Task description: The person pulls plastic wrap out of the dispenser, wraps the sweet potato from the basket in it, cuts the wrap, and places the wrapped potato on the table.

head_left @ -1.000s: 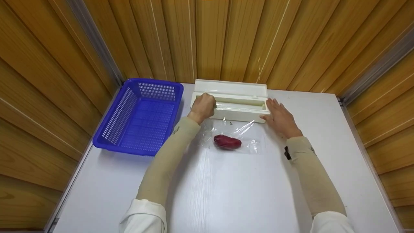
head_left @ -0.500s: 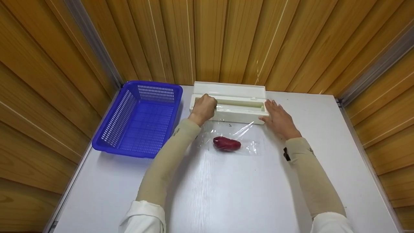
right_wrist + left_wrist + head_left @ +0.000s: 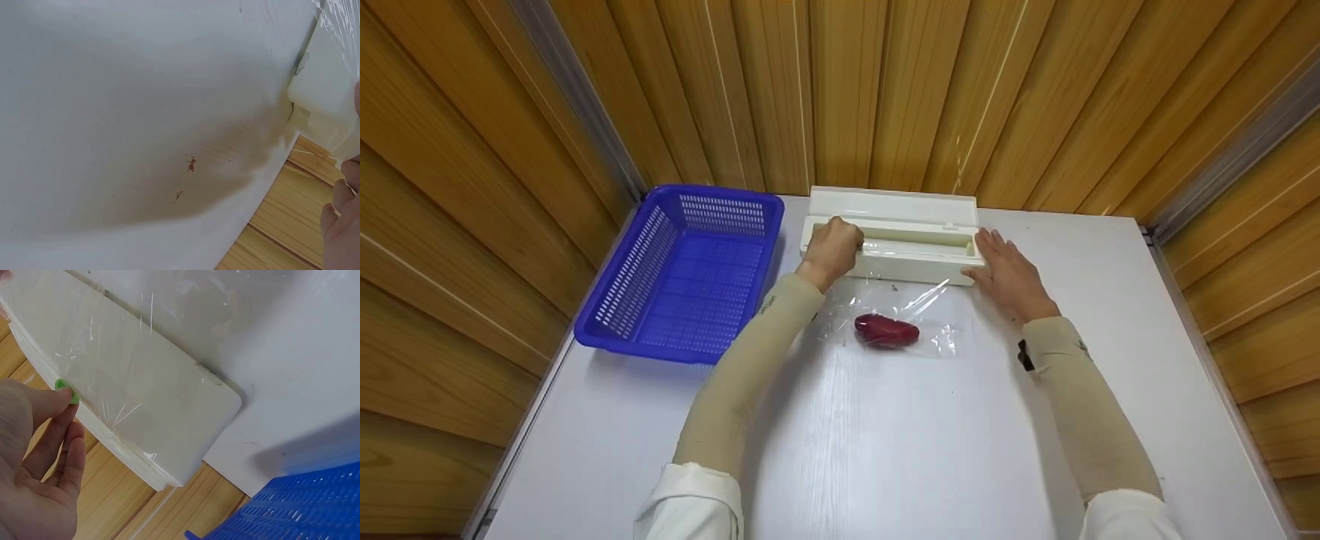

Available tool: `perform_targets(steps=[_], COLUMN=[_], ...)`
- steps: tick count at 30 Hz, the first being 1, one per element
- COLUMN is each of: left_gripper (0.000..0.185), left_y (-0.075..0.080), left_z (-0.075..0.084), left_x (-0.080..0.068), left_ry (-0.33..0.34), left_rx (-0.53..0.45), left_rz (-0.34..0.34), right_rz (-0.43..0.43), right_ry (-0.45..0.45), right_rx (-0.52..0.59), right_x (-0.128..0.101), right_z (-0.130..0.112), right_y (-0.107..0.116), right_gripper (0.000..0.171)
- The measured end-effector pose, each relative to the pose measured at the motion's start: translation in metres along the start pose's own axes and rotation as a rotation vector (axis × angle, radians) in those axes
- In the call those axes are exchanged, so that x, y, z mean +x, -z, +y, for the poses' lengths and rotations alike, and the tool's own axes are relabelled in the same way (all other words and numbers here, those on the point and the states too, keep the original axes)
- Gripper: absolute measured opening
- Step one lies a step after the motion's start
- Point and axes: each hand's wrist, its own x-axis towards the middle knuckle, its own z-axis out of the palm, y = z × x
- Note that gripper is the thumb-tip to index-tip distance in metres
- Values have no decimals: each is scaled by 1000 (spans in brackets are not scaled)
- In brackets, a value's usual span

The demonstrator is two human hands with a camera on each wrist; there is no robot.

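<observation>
Head view: barely anything has moved over the last second. The left hand (image 3: 830, 251) still pinches the small green slider (image 3: 67, 390) on the long white plastic cling-film dispenser box (image 3: 894, 236), the right hand (image 3: 1009, 279) stays flat against its right end, and clear film (image 3: 896, 315) lies just in front under a dark red plum-like fruit (image 3: 886, 331). A blue plastic mesh basket (image 3: 687, 274) sits left of it on the white table (image 3: 885, 450); wood-panelled walls (image 3: 885, 90) stand behind.

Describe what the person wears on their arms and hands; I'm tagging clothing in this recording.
Both hands, the left hand and the right hand, are bare, with no gloves. Each forearm is covered by a snug beige sleeve reaching the wrist. Above the elbows a looser white sleeve shows. A small dark mark sits near the right wrist.
</observation>
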Motion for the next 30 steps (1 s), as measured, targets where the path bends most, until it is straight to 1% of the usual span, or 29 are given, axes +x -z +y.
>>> perform_targets(steps=[7,13,19,24,30], left_gripper=[19,22,21,25,26], left_y=[2,3,6,9,9], left_z=[-2,-5,-7,-9,-12], left_x=[-1,-2,-3,-4,-5], left_ry=[8,12,31,46,40], left_rx=[-18,-26,-30,-43,-46], left_rz=[0,-1,-19,-36,-39], right_rz=[-2,-9,-12,-3,-1], right_ry=[-19,-27,-34,-27,-26], right_rx=[3,5,7,5,5], right_x=[1,2,2,1,0], right_z=[-1,-2,-1,-1,1], right_y=[-1,0,1,1,-1], right_gripper=[84,84,85,85,84])
